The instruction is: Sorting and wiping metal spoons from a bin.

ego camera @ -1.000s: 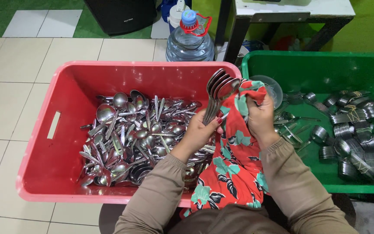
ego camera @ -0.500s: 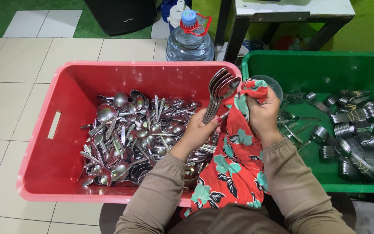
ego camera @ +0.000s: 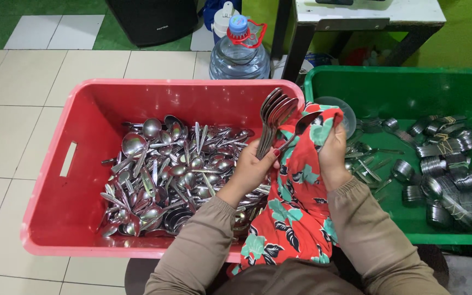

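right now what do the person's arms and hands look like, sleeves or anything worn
Both arms wear long, loose sleeves of plain tan-brown cloth, gathered into elastic cuffs at the wrists. The left hand is bare, with no glove, and dark red polish shows on a nail of its fingers. The right hand is bare too. No ring, watch or bracelet can be seen on either.

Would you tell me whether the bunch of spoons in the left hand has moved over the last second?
No. The bunch of spoons in the left hand stays fanned just below the red tub's far rim, at its right corner.
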